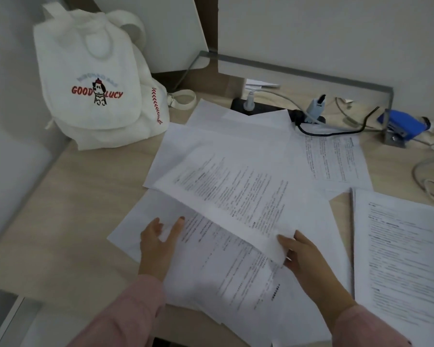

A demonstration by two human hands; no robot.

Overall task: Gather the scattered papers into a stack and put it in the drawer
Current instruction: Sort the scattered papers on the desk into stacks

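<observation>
Leftmost, a white backpack (93, 78) is stood against the wall at the desk's back corner. In front of it a broad strip of bare desk (60, 221) is left free, running down to the near edge.

The left hand (158, 244) is laid at the left edge of a lower sheet (223, 271). Its thumb rests on top and its fingers are fairly straight and spread; whether the sheet is truly pinched cannot be told.

The scattered papers (223, 136) are fanned, overlapping, across the middle of the desk. One raised sheet (236, 196) is lifted at its near corner, pinched by the right hand (303, 256) with the thumb above and the fingers beneath.

Behind, a power strip (273, 108) is partly covered by paper corners. At the right edge a squared stack (398, 259) is laid, with a blue stapler (404, 125) and cables crowded beyond it.
</observation>
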